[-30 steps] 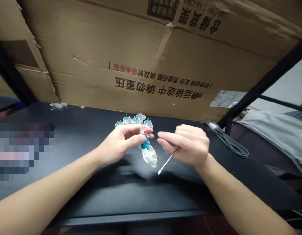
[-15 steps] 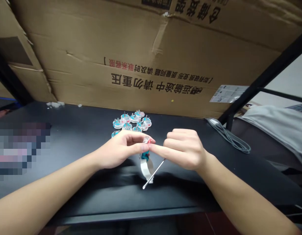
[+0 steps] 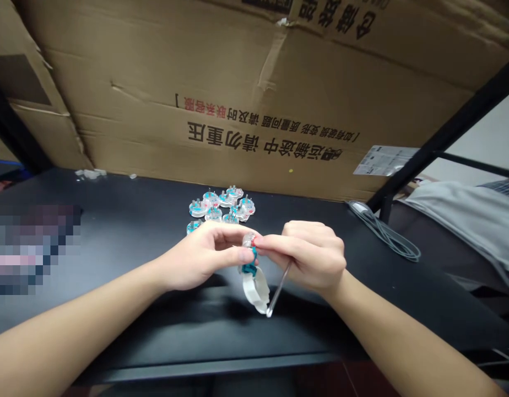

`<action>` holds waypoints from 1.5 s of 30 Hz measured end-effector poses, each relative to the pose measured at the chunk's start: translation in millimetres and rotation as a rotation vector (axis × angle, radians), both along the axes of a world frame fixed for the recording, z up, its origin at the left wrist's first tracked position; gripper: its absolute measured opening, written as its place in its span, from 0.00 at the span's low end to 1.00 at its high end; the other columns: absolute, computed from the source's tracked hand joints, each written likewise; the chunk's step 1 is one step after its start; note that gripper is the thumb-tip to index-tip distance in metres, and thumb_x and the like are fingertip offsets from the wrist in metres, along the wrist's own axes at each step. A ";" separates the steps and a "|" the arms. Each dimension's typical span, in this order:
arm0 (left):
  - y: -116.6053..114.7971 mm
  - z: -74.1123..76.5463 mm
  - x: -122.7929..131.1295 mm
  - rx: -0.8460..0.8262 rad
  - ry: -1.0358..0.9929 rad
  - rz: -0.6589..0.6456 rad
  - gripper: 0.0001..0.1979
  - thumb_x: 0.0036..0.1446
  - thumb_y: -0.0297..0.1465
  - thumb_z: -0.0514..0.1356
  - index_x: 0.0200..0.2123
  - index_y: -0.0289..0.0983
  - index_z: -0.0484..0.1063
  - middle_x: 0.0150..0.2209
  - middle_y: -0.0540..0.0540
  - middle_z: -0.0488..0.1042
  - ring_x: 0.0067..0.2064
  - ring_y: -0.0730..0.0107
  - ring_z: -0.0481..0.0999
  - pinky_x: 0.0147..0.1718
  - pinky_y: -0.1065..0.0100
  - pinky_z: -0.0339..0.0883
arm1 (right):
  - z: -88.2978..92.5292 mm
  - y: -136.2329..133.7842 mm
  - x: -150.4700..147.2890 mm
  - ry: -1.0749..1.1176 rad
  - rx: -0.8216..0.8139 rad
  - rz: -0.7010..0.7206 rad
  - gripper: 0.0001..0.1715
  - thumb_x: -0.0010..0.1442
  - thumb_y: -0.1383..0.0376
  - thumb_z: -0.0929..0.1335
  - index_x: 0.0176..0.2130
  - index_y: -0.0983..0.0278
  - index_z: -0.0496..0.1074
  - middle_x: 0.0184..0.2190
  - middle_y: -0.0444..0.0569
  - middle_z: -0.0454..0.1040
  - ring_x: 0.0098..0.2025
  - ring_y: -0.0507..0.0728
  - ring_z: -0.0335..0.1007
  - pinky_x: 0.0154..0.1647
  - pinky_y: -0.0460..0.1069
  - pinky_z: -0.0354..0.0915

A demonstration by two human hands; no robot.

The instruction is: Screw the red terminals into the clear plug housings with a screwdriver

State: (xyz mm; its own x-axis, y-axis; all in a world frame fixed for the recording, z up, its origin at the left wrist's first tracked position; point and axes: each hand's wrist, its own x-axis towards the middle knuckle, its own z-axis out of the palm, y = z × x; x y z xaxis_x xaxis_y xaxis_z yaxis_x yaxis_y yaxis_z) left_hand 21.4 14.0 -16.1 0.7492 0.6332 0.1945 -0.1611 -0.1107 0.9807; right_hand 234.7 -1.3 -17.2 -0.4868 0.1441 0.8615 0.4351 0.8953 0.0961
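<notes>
Between thumb and fingers, my left hand (image 3: pixel 200 253) pinches a plug (image 3: pixel 249 269) with clear plastic, a teal inner part and a small red part near its top. A white ring-shaped cover (image 3: pixel 254 292) hangs open below the teal part. My right hand (image 3: pixel 310 253) is closed around a screwdriver (image 3: pixel 278 291), whose metal shaft slants down past the cover; its handle is hidden in the palm. The right index fingertip touches the red part. Behind my left hand, several clear and teal plugs (image 3: pixel 198 207) lie in a cluster with their metal pins up.
Upright cardboard (image 3: pixel 147 132) closes off the back of the black table (image 3: pixel 126 248). A coiled grey cable (image 3: pixel 386 234) lies at the right, near a black metal frame post and grey cloth (image 3: pixel 453 220). Small white pieces (image 3: pixel 91 173) sit at the back left. A blurred-out patch covers the left edge.
My right index fingertip has shifted up onto the red part. The screwdriver has turned steeper, its tip moving right. The plug and its hanging cover have tilted slightly right.
</notes>
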 end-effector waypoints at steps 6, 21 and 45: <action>-0.3 -1.1 1.3 -0.025 0.000 -0.010 0.11 0.62 0.35 0.64 0.43 0.36 0.80 0.36 0.48 0.77 0.39 0.70 0.73 0.42 0.71 0.67 | -1.2 -1.9 -7.6 0.123 -0.112 0.071 0.09 0.59 0.75 0.72 0.41 0.65 0.78 0.20 0.41 0.73 0.19 0.48 0.59 0.23 0.45 0.59; -5.8 1.0 1.2 -0.116 -0.118 0.134 0.15 0.49 0.20 0.71 0.40 0.38 0.78 0.35 0.55 0.80 0.39 0.77 0.78 0.41 0.77 0.70 | -3.7 -2.6 -8.8 0.149 -0.194 0.062 0.10 0.58 0.74 0.73 0.40 0.63 0.79 0.21 0.42 0.72 0.21 0.47 0.60 0.23 0.44 0.59; -3.8 3.1 0.9 -0.197 -0.027 0.034 0.06 0.53 0.29 0.70 0.35 0.34 0.79 0.29 0.53 0.74 0.31 0.78 0.69 0.31 0.77 0.64 | 0.3 -2.0 -2.6 0.001 0.157 -0.060 0.08 0.59 0.71 0.73 0.40 0.63 0.79 0.16 0.38 0.69 0.18 0.47 0.60 0.22 0.46 0.56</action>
